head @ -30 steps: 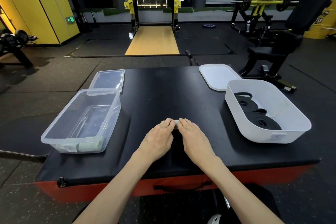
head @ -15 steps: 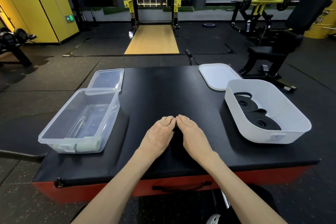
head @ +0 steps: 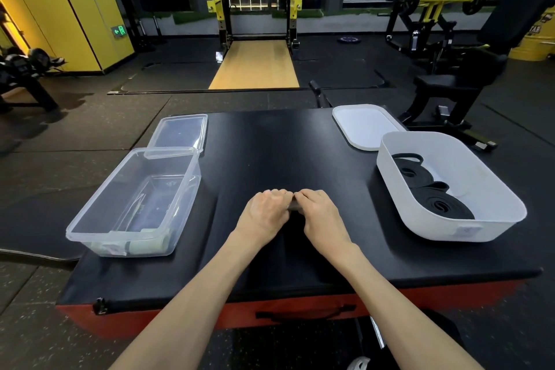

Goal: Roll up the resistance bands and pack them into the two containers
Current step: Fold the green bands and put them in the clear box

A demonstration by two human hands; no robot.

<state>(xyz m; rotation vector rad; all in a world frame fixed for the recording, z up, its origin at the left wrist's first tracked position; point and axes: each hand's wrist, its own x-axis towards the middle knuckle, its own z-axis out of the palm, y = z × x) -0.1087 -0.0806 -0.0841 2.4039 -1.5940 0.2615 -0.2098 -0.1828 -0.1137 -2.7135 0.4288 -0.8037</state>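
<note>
Left hand [head: 265, 213] and right hand [head: 319, 215] now curled, side by side, gripping the band roll [head: 295, 206] at mid black pad [head: 270, 153] toward its front edge; flat-fingered half a second ago. Rolling probably near done, clear container [head: 120, 238] likely next

Left hand [head: 265, 213] and right hand [head: 322, 216] hide most of the band [head: 293, 207]; the clear box's [head: 99, 245] contents look blurred

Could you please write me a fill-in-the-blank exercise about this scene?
The black bands lie in the ___ bin. The clear bin stands on the person's ___ side. Neither bin has its ___ on. A small roll sits between the two ___.
Missing words: white, left, lid, hands.
</note>
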